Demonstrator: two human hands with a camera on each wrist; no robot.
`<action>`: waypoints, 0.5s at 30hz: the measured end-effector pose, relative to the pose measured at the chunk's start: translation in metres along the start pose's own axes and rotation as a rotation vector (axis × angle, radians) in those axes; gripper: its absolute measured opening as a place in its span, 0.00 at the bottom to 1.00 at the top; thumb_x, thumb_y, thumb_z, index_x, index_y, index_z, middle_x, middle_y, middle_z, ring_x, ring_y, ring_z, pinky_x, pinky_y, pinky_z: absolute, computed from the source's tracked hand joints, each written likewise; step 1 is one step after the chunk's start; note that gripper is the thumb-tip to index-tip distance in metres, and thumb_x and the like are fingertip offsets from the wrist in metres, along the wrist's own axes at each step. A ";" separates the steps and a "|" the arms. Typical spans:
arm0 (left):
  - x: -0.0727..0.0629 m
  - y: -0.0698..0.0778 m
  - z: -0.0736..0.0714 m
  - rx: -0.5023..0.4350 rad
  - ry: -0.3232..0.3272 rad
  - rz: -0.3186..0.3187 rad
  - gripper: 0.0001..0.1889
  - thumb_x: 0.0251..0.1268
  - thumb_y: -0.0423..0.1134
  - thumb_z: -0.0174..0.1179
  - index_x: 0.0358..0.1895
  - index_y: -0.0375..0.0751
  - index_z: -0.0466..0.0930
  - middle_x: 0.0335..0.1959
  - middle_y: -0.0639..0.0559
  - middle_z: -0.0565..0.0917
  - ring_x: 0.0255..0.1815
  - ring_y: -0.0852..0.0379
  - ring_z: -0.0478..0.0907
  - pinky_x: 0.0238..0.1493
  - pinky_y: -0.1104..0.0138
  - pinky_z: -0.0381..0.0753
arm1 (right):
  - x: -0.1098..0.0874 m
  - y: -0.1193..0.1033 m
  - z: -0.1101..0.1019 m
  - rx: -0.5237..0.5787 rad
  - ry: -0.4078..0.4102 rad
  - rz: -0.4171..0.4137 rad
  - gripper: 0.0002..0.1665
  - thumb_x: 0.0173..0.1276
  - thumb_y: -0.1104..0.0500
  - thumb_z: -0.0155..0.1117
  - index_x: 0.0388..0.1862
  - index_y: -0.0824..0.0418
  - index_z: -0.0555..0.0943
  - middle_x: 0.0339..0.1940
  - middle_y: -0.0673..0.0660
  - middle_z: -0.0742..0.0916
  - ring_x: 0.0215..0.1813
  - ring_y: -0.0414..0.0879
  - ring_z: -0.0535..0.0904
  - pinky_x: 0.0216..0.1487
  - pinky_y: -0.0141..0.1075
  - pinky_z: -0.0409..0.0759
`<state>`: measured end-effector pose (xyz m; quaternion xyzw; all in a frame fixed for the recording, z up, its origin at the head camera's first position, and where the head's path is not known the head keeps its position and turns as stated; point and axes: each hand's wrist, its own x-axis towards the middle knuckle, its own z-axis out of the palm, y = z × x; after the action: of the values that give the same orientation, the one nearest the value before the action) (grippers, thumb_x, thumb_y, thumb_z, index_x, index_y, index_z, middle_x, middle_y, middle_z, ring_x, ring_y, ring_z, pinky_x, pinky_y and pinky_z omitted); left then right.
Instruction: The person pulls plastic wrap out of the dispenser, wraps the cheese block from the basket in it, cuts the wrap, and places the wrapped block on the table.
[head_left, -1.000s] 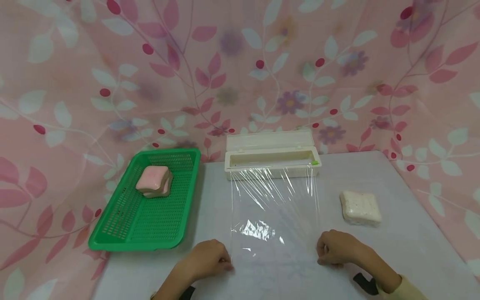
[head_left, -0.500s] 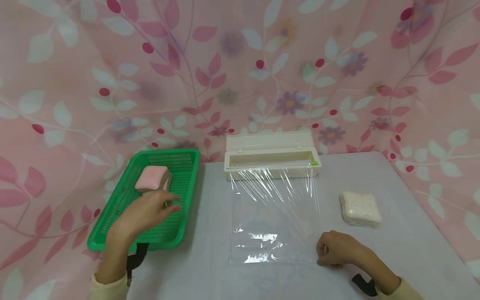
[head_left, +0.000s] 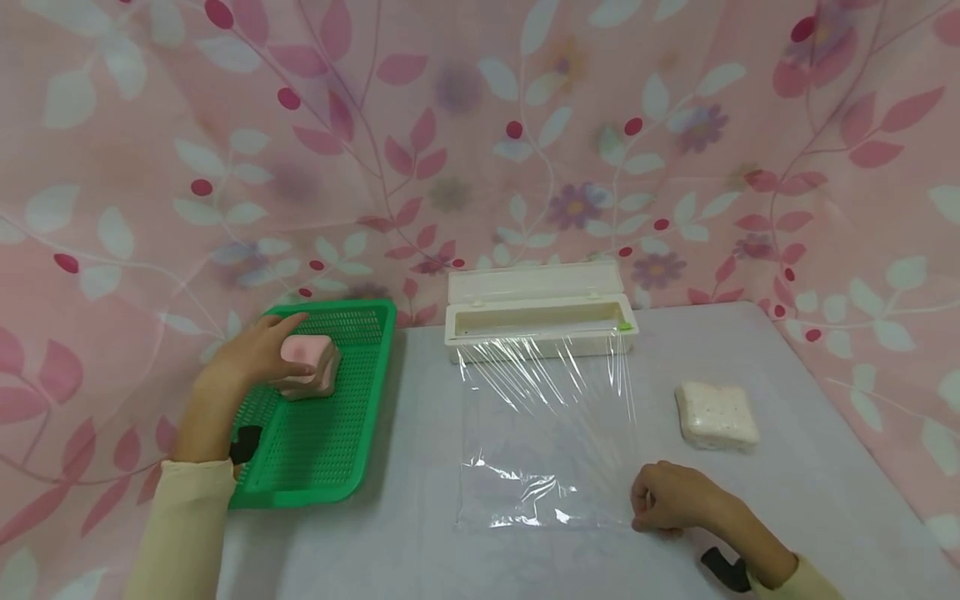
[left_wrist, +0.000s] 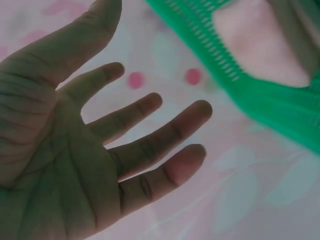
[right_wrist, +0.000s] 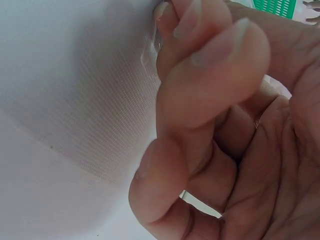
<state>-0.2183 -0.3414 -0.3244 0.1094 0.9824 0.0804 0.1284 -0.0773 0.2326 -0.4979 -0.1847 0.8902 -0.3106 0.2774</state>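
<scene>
My left hand (head_left: 258, 354) reaches over the left wall of the green basket (head_left: 318, 446), beside a stack of pink-topped square blocks (head_left: 315, 354). In the left wrist view its fingers are spread, with a gap between them and the pink block (left_wrist: 265, 40). My right hand (head_left: 678, 496), fingers curled, pinches the front right corner of a clear sheet of plastic wrap (head_left: 547, 433). The wrap stretches over the table from a white dispenser box (head_left: 540, 346) whose lid stands up. In the right wrist view the fingertips partly hide the pinched edge.
A white square block (head_left: 717, 415) in shiny clear film lies on the right of the white-covered table (head_left: 420, 433). A small green piece (head_left: 625, 327) sits at the right end of the dispenser's front edge. Floral pink cloth (head_left: 480, 167) hangs behind.
My left hand has left the wrap's front left corner and moved left and forward to the pink blocks in the basket. The right hand stays on its corner.
</scene>
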 end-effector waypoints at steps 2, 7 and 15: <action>0.011 -0.009 0.003 0.004 -0.034 -0.014 0.52 0.58 0.56 0.69 0.78 0.38 0.47 0.70 0.23 0.52 0.62 0.20 0.61 0.49 0.32 0.67 | 0.000 0.000 0.000 0.006 -0.002 -0.004 0.14 0.55 0.55 0.76 0.17 0.50 0.79 0.09 0.43 0.78 0.13 0.37 0.71 0.17 0.30 0.65; 0.032 -0.024 0.008 0.020 -0.099 -0.026 0.54 0.57 0.55 0.70 0.77 0.36 0.47 0.70 0.21 0.50 0.60 0.18 0.63 0.49 0.32 0.68 | 0.000 0.000 0.002 -0.006 0.005 -0.001 0.15 0.55 0.55 0.76 0.16 0.50 0.79 0.09 0.43 0.77 0.12 0.37 0.70 0.16 0.29 0.64; 0.047 -0.039 0.014 0.035 -0.168 -0.061 0.58 0.52 0.56 0.73 0.78 0.37 0.44 0.70 0.19 0.47 0.61 0.16 0.59 0.49 0.31 0.67 | -0.001 0.001 0.002 -0.006 0.009 0.017 0.15 0.55 0.55 0.77 0.16 0.50 0.79 0.08 0.43 0.77 0.12 0.37 0.71 0.16 0.30 0.64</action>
<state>-0.2666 -0.3659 -0.3562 0.0879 0.9723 0.0498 0.2110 -0.0755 0.2328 -0.5000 -0.1768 0.8938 -0.3065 0.2755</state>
